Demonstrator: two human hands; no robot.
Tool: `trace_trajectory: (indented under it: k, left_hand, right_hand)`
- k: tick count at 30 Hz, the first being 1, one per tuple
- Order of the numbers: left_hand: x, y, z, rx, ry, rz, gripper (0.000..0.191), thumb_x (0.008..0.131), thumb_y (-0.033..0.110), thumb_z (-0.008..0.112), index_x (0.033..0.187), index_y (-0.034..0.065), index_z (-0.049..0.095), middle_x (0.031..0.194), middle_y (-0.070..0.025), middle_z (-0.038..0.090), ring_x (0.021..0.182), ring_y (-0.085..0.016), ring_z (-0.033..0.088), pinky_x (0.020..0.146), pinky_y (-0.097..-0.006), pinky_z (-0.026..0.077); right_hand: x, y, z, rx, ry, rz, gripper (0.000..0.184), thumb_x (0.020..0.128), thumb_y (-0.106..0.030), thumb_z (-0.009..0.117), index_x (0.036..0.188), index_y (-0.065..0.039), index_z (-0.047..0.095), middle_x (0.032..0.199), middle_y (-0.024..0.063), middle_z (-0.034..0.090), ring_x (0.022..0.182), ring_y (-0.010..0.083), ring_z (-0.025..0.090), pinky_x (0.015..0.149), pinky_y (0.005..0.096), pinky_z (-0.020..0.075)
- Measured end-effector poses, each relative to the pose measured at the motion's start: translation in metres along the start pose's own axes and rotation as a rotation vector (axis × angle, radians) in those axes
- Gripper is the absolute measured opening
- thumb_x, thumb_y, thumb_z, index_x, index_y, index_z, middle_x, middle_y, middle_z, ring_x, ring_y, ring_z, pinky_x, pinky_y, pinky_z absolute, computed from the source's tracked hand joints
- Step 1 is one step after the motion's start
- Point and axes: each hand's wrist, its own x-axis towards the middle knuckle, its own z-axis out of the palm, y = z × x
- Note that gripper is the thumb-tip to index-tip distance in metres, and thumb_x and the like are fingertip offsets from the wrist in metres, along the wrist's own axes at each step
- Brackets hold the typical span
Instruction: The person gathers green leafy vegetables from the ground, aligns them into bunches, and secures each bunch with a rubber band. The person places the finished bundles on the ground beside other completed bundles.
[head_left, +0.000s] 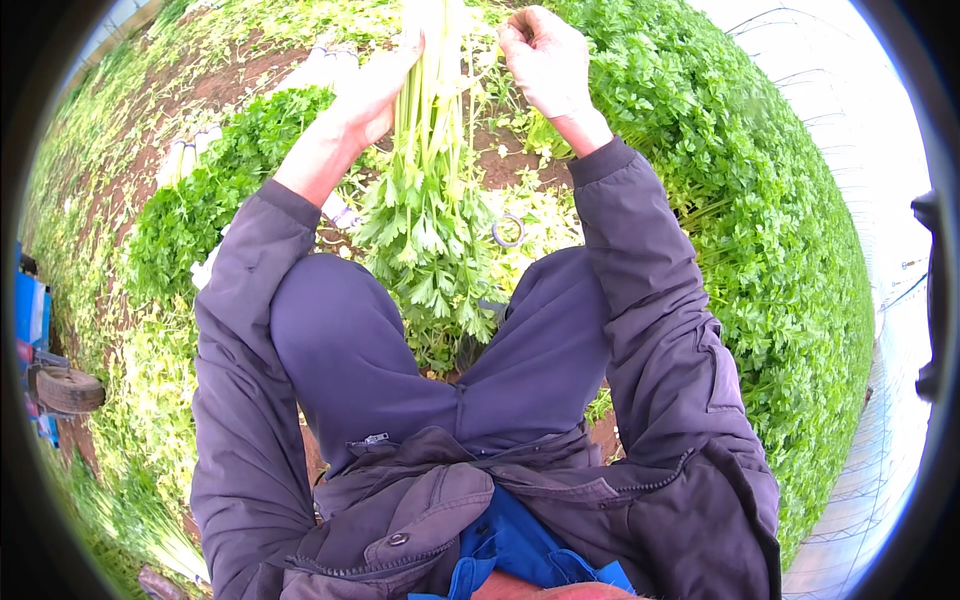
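Note:
A bunch of celery (431, 135) hangs leaves down between my knees, its pale stalk ends at the top edge of the view. My left hand (375, 94) is closed around the stalks from the left side. To the right of the bunch, my right hand (546, 61) is raised with curled fingers, thumb and forefinger together near a thin yellowish stem; whether it pinches that stem is not clear. A roll of purple tape (508, 230) lies on the trimmed leaves near my right knee.
Tied celery bunches (225, 161) lie on the ground to the left. Standing celery plants (780, 247) form a dense bed on the right, beside a plastic greenhouse wall (847, 135). A blue machine with a rubber wheel (70, 390) stands at far left. Loose leaves (150, 330) cover the soil.

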Motion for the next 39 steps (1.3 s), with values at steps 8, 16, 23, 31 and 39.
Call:
trace_trajectory:
  k: [8, 16, 23, 31, 39]
  left_hand:
    - [-0.011, 0.001, 0.021, 0.115, -0.092, 0.020, 0.050, 0.103, 0.030, 0.080, 0.142, 0.0012, 0.066, 0.126, -0.0070, 0.075, 0.108, -0.014, 0.074, 0.092, -0.0321, 0.063]
    - [-0.013, -0.008, 0.014, 0.214, 0.014, -0.120, 0.050, 0.099, 0.017, 0.084, 0.143, 0.0047, 0.065, 0.126, -0.0045, 0.074, 0.110, -0.012, 0.072, 0.095, -0.0320, 0.061]
    - [-0.016, -0.015, 0.007, 0.096, -0.024, -0.097, 0.046, 0.101, 0.024, 0.082, 0.140, 0.0056, 0.067, 0.124, -0.0033, 0.074, 0.108, -0.011, 0.072, 0.092, -0.0313, 0.063]
    - [-0.016, -0.013, 0.023, 0.091, -0.013, -0.029, 0.048, 0.106, 0.034, 0.075, 0.140, 0.0026, 0.063, 0.120, -0.0081, 0.075, 0.105, -0.015, 0.075, 0.091, -0.0354, 0.064]
    - [-0.015, -0.018, 0.012, 0.269, 0.034, -0.011, 0.048, 0.104, 0.027, 0.077, 0.142, 0.0015, 0.061, 0.123, -0.0046, 0.072, 0.110, -0.012, 0.071, 0.098, -0.0329, 0.059]
  right_hand:
    - [-0.002, -0.007, -0.005, 1.112, -0.395, 0.426, 0.025, 0.106, -0.024, 0.071, 0.121, -0.005, 0.064, 0.083, -0.0008, 0.067, 0.062, 0.0084, 0.056, 0.062, 0.0229, 0.0457]
    - [0.000, -0.018, -0.016, 0.553, -0.367, 0.182, 0.030, 0.101, -0.030, 0.078, 0.113, -0.004, 0.073, 0.071, -0.0004, 0.061, 0.060, 0.0078, 0.055, 0.056, 0.0288, 0.0459]
    - [0.001, -0.014, -0.020, -0.056, -0.060, -0.385, 0.022, 0.095, -0.030, 0.076, 0.107, -0.012, 0.080, 0.086, 0.0093, 0.075, 0.082, 0.0345, 0.073, 0.074, 0.0452, 0.0569]
    - [-0.013, -0.038, -0.010, 0.165, 0.244, -0.387, 0.014, 0.095, -0.013, 0.071, 0.108, -0.009, 0.076, 0.091, 0.0144, 0.066, 0.081, 0.0375, 0.069, 0.069, 0.0473, 0.0535]
    - [-0.004, -0.027, 0.005, -0.073, 0.160, -0.324, 0.009, 0.093, -0.016, 0.071, 0.096, -0.009, 0.074, 0.088, 0.0144, 0.063, 0.081, 0.0389, 0.068, 0.070, 0.0495, 0.0545]
